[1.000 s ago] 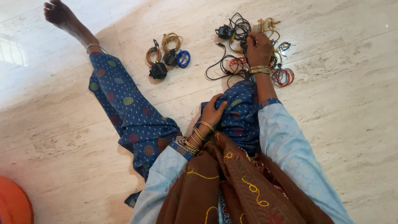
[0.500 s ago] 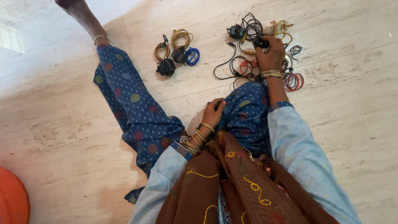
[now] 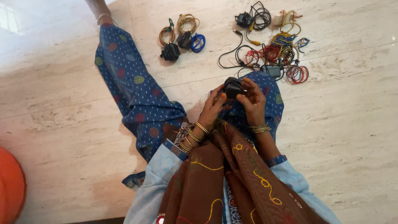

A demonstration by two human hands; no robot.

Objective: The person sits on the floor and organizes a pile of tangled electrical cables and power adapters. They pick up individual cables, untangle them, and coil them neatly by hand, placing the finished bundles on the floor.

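I sit on a pale stone floor with my legs in blue patterned trousers. A small black power adapter (image 3: 232, 87) is held over my bent knee, gripped from both sides. My left hand (image 3: 214, 106) has its fingers on the adapter's left side. My right hand (image 3: 251, 99) clasps its right side. Beyond my knee lies a tangled heap of cables (image 3: 275, 49) in red, yellow, blue and black, with another black adapter (image 3: 272, 70) in it.
A smaller group of coiled cables (image 3: 180, 36) in brown, yellow and blue with black plugs lies near my outstretched left leg (image 3: 124, 79). An orange round object (image 3: 10, 186) shows at the lower left edge. A brown embroidered scarf (image 3: 224, 182) drapes over my lap.
My right hand has lifted the black adapter out of the tangled heap and drawn it back over my knee. My left hand has risen from the knee and taken hold of it too.
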